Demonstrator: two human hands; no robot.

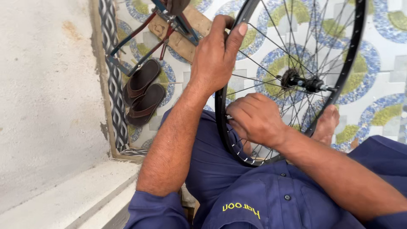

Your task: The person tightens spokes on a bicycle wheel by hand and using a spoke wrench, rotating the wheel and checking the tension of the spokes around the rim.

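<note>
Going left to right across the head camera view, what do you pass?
Grey wall → brown sandals → left hand on the black wheel rim → wheel hub → bare foot.

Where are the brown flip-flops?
In the head view, the brown flip-flops lie side by side on the patterned tile floor, left of the left hand gripping the bicycle wheel rim, beside the grey wall.

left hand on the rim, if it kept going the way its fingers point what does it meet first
Probably the wooden board on the tiled floor just beyond the left hand and the black wheel rim, though depth is unclear.
</note>
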